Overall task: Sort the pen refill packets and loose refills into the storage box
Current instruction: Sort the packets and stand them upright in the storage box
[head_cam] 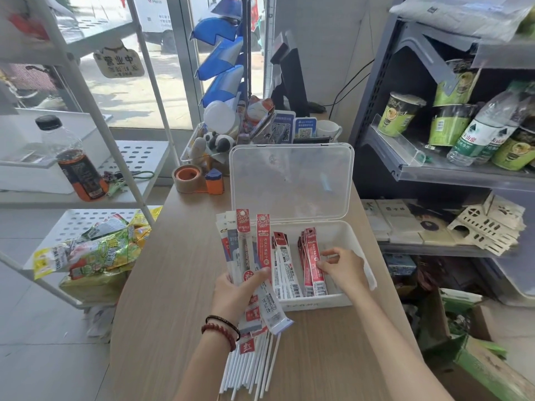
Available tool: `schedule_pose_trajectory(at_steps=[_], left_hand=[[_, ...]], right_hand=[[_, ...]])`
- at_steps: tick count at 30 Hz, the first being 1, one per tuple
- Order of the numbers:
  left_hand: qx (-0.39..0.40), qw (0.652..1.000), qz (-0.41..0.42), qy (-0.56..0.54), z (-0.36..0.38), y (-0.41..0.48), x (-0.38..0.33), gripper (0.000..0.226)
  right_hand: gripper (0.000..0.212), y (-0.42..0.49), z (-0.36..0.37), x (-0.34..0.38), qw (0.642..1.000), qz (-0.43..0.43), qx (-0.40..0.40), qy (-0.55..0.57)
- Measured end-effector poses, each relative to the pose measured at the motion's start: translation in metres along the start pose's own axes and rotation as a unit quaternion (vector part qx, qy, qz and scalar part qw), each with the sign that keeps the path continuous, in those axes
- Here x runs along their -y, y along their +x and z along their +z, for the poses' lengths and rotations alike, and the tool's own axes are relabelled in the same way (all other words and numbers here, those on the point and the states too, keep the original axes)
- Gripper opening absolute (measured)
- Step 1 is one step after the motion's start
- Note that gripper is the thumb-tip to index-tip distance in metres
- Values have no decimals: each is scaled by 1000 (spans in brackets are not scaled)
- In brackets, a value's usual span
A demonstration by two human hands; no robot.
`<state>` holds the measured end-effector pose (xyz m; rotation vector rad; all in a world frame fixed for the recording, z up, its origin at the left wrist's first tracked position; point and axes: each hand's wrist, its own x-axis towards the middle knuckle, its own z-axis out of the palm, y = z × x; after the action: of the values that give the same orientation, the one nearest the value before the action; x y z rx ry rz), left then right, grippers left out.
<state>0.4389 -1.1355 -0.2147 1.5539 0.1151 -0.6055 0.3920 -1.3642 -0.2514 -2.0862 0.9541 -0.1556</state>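
Note:
A white storage box (318, 300) sits open on the wooden table, its clear lid (292, 180) standing up behind it. Inside, white refill packets (285, 267) lean at the left and red refill packets (314, 264) stand in the middle. My right hand (341, 267) is inside the box, fingers pinching the red packets. My left hand (238, 293) grips a fanned bundle of refill packets (246, 244) just left of the box. Loose white refills (252, 369) lie on the table under my left wrist.
A tape dispenser (199, 179) and a clear organiser of trinkets (220, 140) stand behind the box. A white rack at the left holds snack bags (95, 250) and a bottle (75, 160). A grey shelf (451, 172) with cups and bottles borders the right.

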Motion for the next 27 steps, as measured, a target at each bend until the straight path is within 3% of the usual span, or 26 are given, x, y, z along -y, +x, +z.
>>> schedule_pose_trajectory(at_steps=[6,11,13,22,27], left_hand=[[8,1000,-2,-2,2,2,0,29],[23,1000,-9,-16,8,3,1,30],[22,1000,-3,-21,10,4,2,31],[12,1000,-10,-17,2,8,4,36],[4,1000,-19,-11,-1,9,6,35]], right_hand=[[24,-18,-13,23,996,-74,-28,47],[28,-48,-15,50,966,-130,165,149],[33,-54,-8,56,958,-134,193,161],[28,-52,7,65,949,-135,197,204],[26,-32,-9,45,974,-84,118,176]])
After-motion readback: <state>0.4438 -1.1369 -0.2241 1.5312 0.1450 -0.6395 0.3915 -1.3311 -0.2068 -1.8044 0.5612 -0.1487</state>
